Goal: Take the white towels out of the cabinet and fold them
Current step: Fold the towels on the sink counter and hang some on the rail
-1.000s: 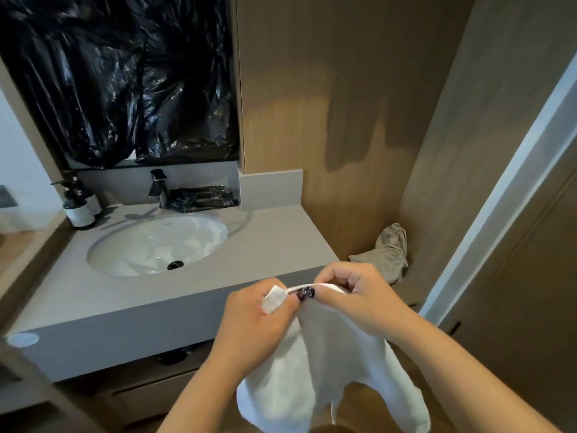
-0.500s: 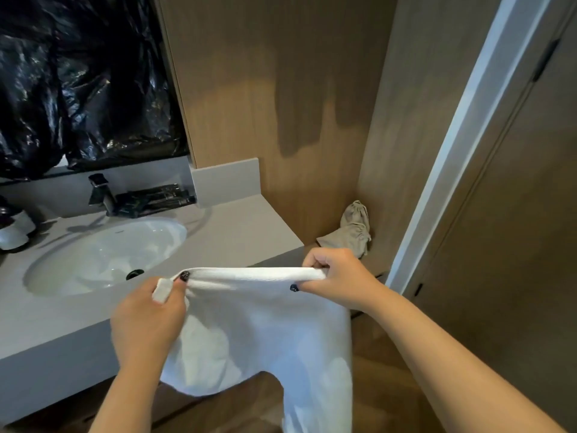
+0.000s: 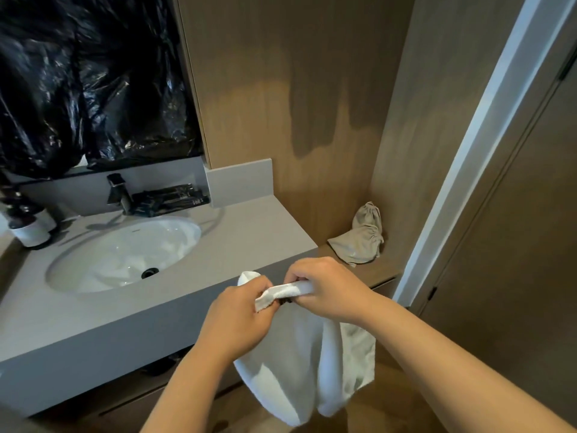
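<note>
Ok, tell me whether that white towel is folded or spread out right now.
Folded loosely in half, not spread: the white towel hangs doubled below the left hand and right hand, which pinch its top edge together.

No readable text anywhere here. The dark packets behind the faucet carry pale marks, possibly print, but far too small to make out. The pump bottle at the counter's left edge shows a white label, and nothing on it resolves into letters.
</note>
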Demonstrator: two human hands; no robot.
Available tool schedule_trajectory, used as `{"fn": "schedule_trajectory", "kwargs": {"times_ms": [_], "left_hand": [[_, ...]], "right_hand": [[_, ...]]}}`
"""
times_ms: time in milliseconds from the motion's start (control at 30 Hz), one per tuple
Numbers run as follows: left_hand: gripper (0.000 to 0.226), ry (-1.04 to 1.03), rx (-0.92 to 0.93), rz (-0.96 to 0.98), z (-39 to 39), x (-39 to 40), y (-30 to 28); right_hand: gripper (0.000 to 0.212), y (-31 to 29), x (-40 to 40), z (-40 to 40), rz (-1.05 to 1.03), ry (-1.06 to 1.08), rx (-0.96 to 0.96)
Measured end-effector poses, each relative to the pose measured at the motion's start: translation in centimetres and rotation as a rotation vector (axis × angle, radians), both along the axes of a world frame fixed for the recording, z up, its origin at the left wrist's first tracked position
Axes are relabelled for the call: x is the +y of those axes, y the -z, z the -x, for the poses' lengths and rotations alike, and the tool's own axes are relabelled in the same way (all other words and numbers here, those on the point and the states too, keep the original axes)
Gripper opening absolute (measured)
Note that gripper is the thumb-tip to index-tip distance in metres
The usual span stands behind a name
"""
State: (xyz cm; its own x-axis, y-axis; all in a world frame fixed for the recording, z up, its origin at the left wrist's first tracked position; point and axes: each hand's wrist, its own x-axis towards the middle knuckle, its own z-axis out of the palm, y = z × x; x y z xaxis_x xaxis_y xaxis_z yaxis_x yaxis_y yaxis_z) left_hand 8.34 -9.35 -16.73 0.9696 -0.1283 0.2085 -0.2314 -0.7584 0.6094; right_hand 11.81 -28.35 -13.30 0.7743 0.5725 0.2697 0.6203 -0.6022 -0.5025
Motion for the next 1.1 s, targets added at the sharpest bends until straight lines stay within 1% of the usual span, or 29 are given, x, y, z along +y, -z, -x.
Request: {"fn": "schedule_trajectory", "kwargs": {"times_ms": [67,167,233,267,333,400,433,500,567,600,667,733,800,900,967,1033,1100], "left_hand": [[0.027,-0.032,0.000,-0.018,0.1,0.5,0.3],[0.026,-0.076,-0.001,-0.037,0.2,0.7,0.4],[0.022,-0.095,0.003,-0.072,0.1,0.8,0.5],[0.019,-0.103,0.007,-0.095,-0.1,0.9,0.5],[0.012,-0.100,0.016,-0.132,-0.3,1.2,0.5],[0.009,-0.077,0.054,-0.095,-0.4,1.6,0.6],[0.009,-0.051,0.087,-0.046,-0.3,1.7,0.6],[0.013,-0.001,0.153,0.106,-0.1,2.0,0.8],[0.033,-0.025,0.162,0.231,0.1,2.1,1.0],[0.038,-0.064,0.151,0.249,0.1,2.2,1.2],[0.035,-0.133,0.134,0.238,0.2,2.5,1.7],[0.032,-0.188,0.133,0.199,0.3,2.7,1.9],[0.032,-0.253,0.112,0.162,0.5,2.9,2.0],[0.028,-0.337,0.072,0.243,0.8,3.6,2.1],[0.027,-0.305,0.066,0.297,0.9,3.9,1.9],[0.036,-0.280,0.038,0.318,1.0,3.3,1.5],[0.045,-0.316,0.013,0.374,0.9,2.6,1.0]], "right_hand": [[0.007,0.0,-0.2,0.1,-0.038,0.028,0.063],[0.010,0.2,-0.5,0.1,-0.191,0.051,0.212],[0.010,0.1,-0.5,-0.2,-0.216,0.079,0.293],[0.009,0.0,-0.5,-0.5,-0.184,0.095,0.318],[0.003,-0.1,-0.4,-1.1,-0.023,0.119,0.327],[0.008,0.0,-0.1,-1.5,0.144,0.130,0.316],[0.009,0.2,0.0,-1.7,0.170,0.135,0.315],[0.015,0.6,0.2,-1.6,0.134,0.142,0.301],[0.030,1.0,0.6,-1.5,0.102,0.133,0.274],[0.035,1.1,0.7,-1.3,0.096,0.115,0.272],[0.039,1.2,1.3,-0.9,0.076,0.050,0.327],[0.036,0.8,1.8,-0.8,0.048,-0.016,0.476],[0.028,0.2,2.2,-1.1,0.113,-0.039,0.576],[0.021,0.2,2.3,-1.6,0.231,-0.057,0.586],[0.016,1.0,2.5,-1.6,0.230,-0.066,0.570],[0.012,2.0,2.9,-1.5,0.208,-0.090,0.483],[0.017,3.3,3.4,-1.2,0.126,-0.071,0.404]]}}
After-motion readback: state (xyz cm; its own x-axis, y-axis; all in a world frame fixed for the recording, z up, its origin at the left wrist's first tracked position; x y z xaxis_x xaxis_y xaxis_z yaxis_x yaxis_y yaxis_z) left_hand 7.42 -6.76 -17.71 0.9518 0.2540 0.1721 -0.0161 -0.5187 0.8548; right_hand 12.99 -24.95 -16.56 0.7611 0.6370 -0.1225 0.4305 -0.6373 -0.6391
